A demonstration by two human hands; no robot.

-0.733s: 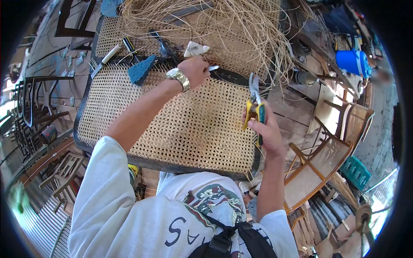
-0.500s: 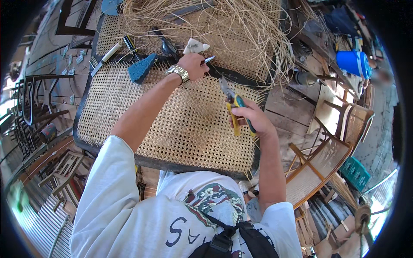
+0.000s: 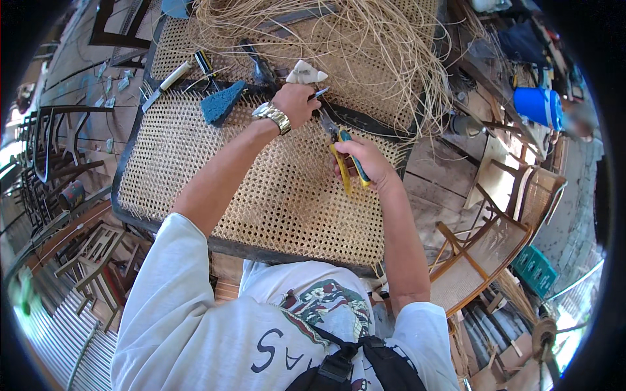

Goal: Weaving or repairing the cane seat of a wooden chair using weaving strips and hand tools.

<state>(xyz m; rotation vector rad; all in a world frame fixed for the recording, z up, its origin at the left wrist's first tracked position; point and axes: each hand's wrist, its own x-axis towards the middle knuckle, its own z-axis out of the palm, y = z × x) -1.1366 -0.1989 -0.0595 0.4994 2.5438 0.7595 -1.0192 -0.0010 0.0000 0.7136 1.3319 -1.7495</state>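
Nearest my camera sit the white shirt (image 3: 163, 287) and the black strap buckle (image 3: 337, 366) across its front. Just past the shirt I see a woven cane panel (image 3: 293, 195), held in a dark frame (image 3: 228, 247).

Over the panel's right half, the right hand (image 3: 366, 161) has its grip wrapped around a pair of shears (image 3: 355, 160) with yellow and blue-green handles. The blades point up and left, close by the other hand; I cannot tell whether their tips touch the cane.

The left hand (image 3: 297, 104), a metal watch (image 3: 279, 118) at its wrist, is at the far edge of the panel. Its grip is curled around a slim tool (image 3: 319, 93) — only a bright tip pokes out beyond the fingers.

Left of that hand I make out a blue wedge (image 3: 222, 104), a dark tool (image 3: 261, 72) and a pale-handled knife (image 3: 175, 76). A white lump (image 3: 305, 73) lies just beyond the knuckles. Farther on, loose cane strands (image 3: 385, 45) sprawl over a second woven panel (image 3: 355, 91).

Out on the right stand a cane chair (image 3: 486, 254), a green crate (image 3: 536, 270) and — farther off — a blue bucket (image 3: 538, 106).
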